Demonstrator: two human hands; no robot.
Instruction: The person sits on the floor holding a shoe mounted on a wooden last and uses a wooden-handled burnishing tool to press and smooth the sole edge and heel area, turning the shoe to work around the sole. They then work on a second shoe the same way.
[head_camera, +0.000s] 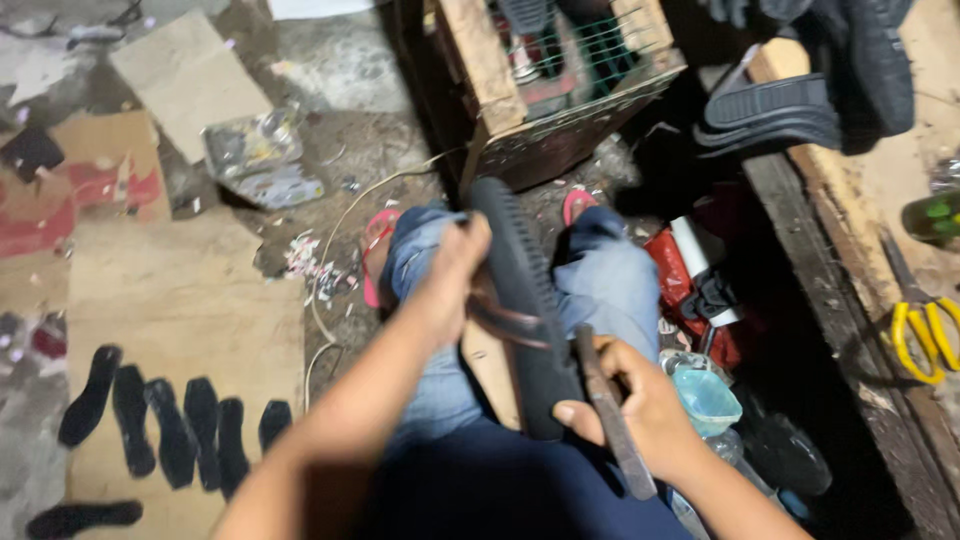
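Left hand (452, 268) fingers curled tight around the upper part of a black shoe sole (525, 300), propped edge-up across the lap between denim-clad knees. Right hand (628, 400) fingers closed around a worn flat metal tool (610, 415), thumb touching the sole's lower end. Beyond, a wooden crate (540, 90) ahead, black insoles (170, 425) laid out on cardboard at left, yellow-handled scissors (925, 335) on the bench at right.

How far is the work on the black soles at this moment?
Seemingly done: a row of black soles lies on the cardboard. In hand: the left hand steadies a black sole on the lap; the right hand grips a blade. How many remain is unclear.
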